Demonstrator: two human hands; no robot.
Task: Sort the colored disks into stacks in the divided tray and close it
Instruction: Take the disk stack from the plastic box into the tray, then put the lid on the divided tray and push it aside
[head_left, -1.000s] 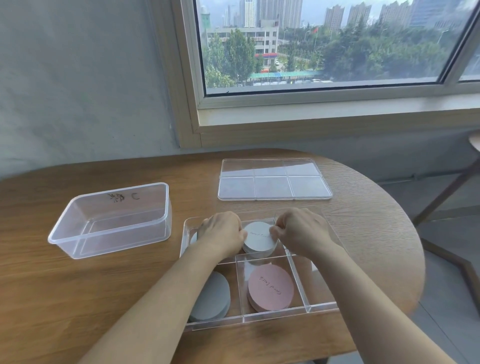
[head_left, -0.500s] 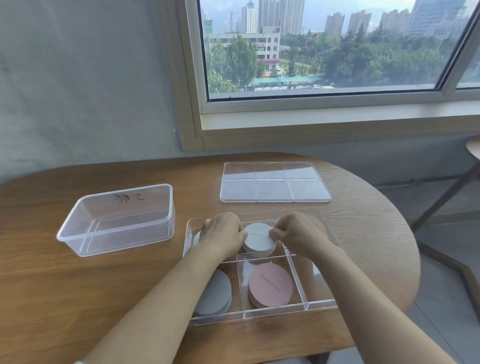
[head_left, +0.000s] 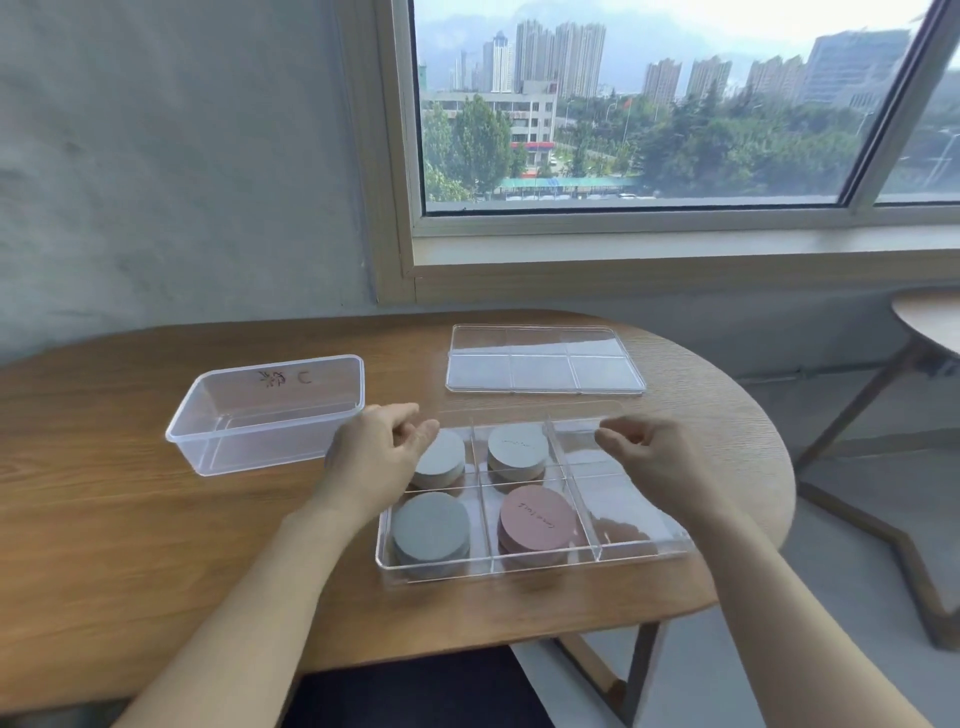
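A clear divided tray (head_left: 631, 512) lies on the wooden table in front of me. It holds a pale grey stack (head_left: 444, 460) at back left, a light grey stack (head_left: 518, 451) at back middle, a darker grey stack (head_left: 431, 530) at front left and a pink stack (head_left: 537, 522) at front middle. The two right compartments hold no disks. My left hand (head_left: 379, 452) hovers at the tray's back left corner with loosely curled fingers and holds nothing. My right hand (head_left: 654, 457) hovers the same way over the back right compartment. The clear lid (head_left: 543, 358) lies flat behind the tray.
A clear plastic tub (head_left: 270, 410) with nothing in it stands to the left of the tray. The table's rounded edge falls away on the right, with a second table (head_left: 930, 322) beyond it. A wall and window sit behind the table.
Both hands have let go of the back middle stack and moved apart, the left toward the tray's left corner and the right toward its right side. My view has tilted up.
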